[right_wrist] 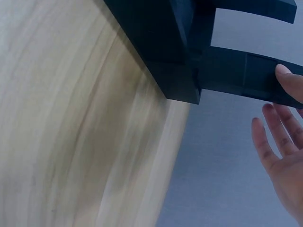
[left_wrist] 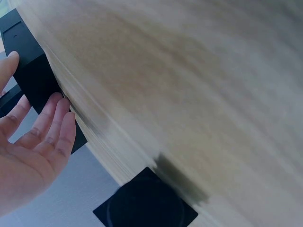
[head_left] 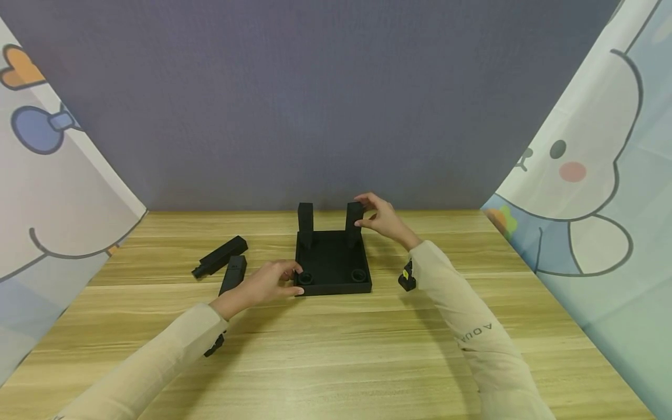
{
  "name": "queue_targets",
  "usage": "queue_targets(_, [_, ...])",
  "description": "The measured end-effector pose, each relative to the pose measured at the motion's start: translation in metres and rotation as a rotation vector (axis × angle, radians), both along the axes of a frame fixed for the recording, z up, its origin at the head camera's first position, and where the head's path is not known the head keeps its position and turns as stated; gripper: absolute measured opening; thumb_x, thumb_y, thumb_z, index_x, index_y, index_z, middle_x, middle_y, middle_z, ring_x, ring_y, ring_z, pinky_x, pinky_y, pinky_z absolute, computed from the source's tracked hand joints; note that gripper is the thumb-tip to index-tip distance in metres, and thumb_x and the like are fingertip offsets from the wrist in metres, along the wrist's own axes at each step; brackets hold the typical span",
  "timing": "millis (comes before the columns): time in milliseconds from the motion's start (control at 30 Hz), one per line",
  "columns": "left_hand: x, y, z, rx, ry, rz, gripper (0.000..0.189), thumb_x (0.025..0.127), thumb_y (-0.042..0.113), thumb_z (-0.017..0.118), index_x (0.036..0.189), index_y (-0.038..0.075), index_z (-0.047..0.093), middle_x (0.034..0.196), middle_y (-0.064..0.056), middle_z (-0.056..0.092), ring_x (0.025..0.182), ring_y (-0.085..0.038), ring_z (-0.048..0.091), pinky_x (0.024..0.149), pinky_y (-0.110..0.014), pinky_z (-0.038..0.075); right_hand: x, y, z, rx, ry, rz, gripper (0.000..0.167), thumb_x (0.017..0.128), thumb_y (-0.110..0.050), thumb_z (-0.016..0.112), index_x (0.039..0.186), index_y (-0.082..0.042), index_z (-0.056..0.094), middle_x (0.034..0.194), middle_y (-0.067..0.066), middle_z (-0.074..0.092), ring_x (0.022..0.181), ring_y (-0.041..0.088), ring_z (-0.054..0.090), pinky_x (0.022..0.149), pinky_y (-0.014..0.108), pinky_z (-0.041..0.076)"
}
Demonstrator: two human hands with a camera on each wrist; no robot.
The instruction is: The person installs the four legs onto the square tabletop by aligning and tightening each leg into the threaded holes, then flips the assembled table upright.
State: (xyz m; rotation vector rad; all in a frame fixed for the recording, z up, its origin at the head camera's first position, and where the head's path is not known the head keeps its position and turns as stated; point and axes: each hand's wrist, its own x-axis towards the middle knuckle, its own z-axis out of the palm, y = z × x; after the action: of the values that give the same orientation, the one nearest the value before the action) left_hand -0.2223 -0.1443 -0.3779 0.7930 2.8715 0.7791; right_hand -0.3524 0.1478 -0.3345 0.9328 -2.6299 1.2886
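Observation:
A black square base lies on the table, with a round socket at each front corner. Two black square posts rise from its back corners, a left post and a right post. My left hand grips the front left corner of the base, thumb at the front edge and a fingertip near the left socket. In the left wrist view the other fingers lie along its side. With thumb and index finger my right hand pinches the upper part of the right post; its remaining fingers are spread in the right wrist view.
Left of the base lie two loose black posts, one slanted post and another post partly behind my left hand. A small dark piece shows under the left sleeve. Beside the right sleeve is a black piece with a yellow mark. A grey panel stands behind.

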Motion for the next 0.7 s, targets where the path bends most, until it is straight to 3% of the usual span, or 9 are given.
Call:
queue_targets(267, [0.000,0.000,0.000,-0.005,0.004,-0.004,0.040,0.080,0.038,0.069,0.111,0.014,0.059,0.103,-0.005,0.063,0.092,-0.020,0.062,0.077,-0.036,0.051,-0.001,0.002,0.004,0.019,-0.016,0.034,0.052,0.079,-0.001,0.069,0.126,-0.001,0.048,0.115,0.016,0.056,0.103,0.030,0.056,0.075,0.040,0.052])
queue_targets(700, [-0.001,-0.001,-0.002,0.008,-0.004,-0.005,0.040,0.080,0.039,0.068,0.110,0.015,0.059,0.102,-0.005,0.063,0.091,-0.018,0.061,0.075,-0.035,0.051,0.002,-0.001,-0.009,-0.070,0.034,-0.063,0.044,0.077,-0.008,0.073,0.116,-0.006,0.054,0.101,0.014,0.062,0.089,0.025,0.060,0.068,0.034,0.052])
